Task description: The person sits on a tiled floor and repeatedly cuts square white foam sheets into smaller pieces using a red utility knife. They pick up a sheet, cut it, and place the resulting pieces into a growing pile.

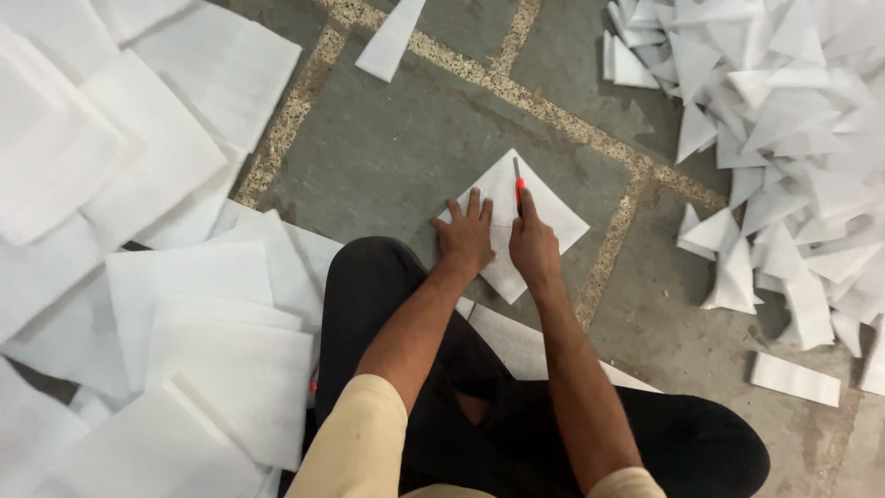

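A white square foam sheet lies cornerwise on the grey stone floor in front of my crossed legs. My left hand presses flat on the sheet's left half, fingers spread. My right hand grips a red-handled utility knife. Its blade points away from me and rests on the sheet near its far corner, along the diagonal.
Stacks of white square foam sheets cover the floor on my left. A heap of cut white triangles fills the right side. Loose strips lie near my right knee and one at the top. My black trousers are below.
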